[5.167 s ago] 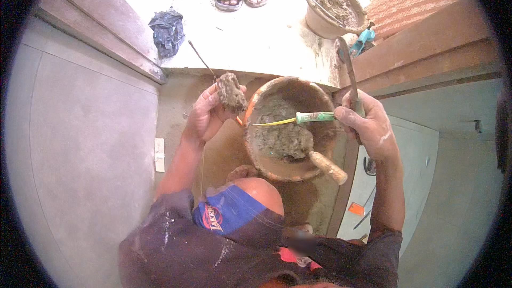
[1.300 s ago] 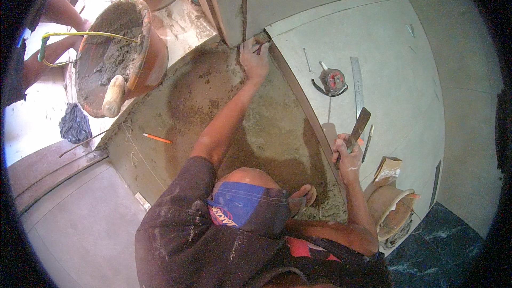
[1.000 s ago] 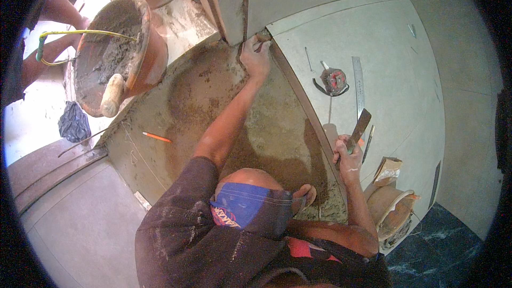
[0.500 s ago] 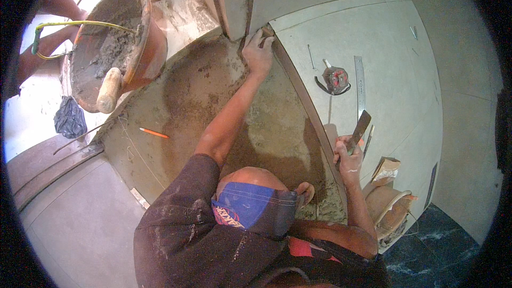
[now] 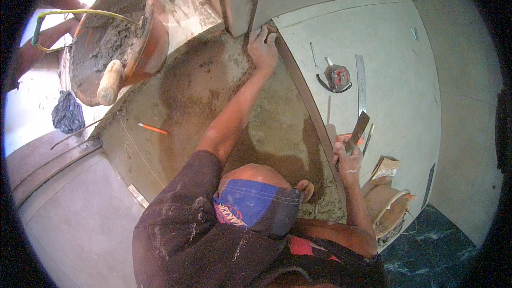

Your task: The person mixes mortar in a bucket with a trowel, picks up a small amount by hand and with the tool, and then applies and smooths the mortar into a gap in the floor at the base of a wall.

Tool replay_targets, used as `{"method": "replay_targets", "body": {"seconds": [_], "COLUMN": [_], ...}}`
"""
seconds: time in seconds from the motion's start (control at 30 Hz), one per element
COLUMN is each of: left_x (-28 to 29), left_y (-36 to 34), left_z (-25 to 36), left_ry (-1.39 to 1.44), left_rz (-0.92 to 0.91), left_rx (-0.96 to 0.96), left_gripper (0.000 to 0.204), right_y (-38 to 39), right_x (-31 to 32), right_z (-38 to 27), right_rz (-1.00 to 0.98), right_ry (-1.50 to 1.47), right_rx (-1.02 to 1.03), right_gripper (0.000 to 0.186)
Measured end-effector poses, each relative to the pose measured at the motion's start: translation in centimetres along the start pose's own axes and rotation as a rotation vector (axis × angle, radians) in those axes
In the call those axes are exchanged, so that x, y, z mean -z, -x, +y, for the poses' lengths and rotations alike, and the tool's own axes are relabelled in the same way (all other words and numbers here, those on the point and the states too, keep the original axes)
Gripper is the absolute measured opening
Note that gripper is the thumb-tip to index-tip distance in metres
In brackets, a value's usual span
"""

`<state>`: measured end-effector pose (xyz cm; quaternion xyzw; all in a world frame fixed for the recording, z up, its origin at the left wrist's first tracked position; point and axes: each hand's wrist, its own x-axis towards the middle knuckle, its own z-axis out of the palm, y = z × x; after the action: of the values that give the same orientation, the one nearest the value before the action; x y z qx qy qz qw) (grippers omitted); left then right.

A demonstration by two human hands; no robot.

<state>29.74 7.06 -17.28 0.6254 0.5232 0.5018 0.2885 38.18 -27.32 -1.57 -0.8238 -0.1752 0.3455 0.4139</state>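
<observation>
My left hand [image 5: 262, 50] is at the far end of a long, narrow brown strip [image 5: 305, 95], its thumb and fingers bent round that end in the corner by the upright frame. The exact contact is partly hidden by the fingers. My right hand [image 5: 348, 154] is closed on a flat tool with a narrow dark blade [image 5: 359, 128], which points away and to the right. Something orange shows just behind that hand. Between my arms spreads damp, rough grey-brown mortar bed [image 5: 272, 106]. My bent knee [image 5: 250, 173] is below it.
An orange pencil [image 5: 153, 128] lies on the mortar. To the left stand a mortar-filled bucket [image 5: 154, 48] with a wooden-handled tool, a black bag [image 5: 68, 112] and another person's arms [image 5: 58, 29]. Pale tile at right carries a tape measure [image 5: 337, 78], metal ruler [image 5: 361, 82] and small container [image 5: 384, 210].
The view has shifted a little, so the bucket sits slightly higher. My left hand remains at the strip's end; my right hand keeps the tool almost still.
</observation>
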Motion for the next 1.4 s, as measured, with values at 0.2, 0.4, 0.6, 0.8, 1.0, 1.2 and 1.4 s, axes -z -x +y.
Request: {"method": "replay_targets", "body": {"seconds": [0.2, 0.4, 0.6, 0.8, 1.0, 1.2, 1.4], "left_x": [-0.1, 0.1, 0.1, -0.5, -0.6, -0.6, 0.6], "left_y": [0.0, -0.1, 0.1, 0.0, 0.1, -0.3, -0.3], "left_z": [-0.3, -0.5, -0.2, -0.4, -0.9, -1.0, -0.2], "left_ry": [0.039, 0.04, 0.025, 0.027, 0.005, -0.131, -0.019], "left_rz": [0.028, -0.028, -0.098, -0.094, -0.021, -0.167, -0.17], "left_rx": [0.017, 0.025, 0.013, -0.022, -0.115, -0.066, -0.044], "left_gripper": [0.031, 0.036, 0.035, 0.034, 0.031, 0.03, 0.031], "right_y": [0.3, 0.5, 0.2, 0.5, 1.1, 1.2, 1.0], "right_x": [0.0, -0.3, -0.7, -0.7, -1.1, -1.2, -1.4], "right_z": [0.4, 0.5, 0.2, -0.4, -1.2, -1.2, -0.9], "right_rz": [0.019, -0.002, -0.013, -0.008, -0.023, -0.029, -0.014], "right_ry": [0.037, 0.025, 0.053, 0.081, 0.099, 0.143, 0.204], "right_rx": [-0.051, -0.055, -0.056, -0.08, -0.056, -0.064, -0.032], "right_gripper": [0.026, 0.028, 0.029, 0.029, 0.032, 0.026, 0.02]}}
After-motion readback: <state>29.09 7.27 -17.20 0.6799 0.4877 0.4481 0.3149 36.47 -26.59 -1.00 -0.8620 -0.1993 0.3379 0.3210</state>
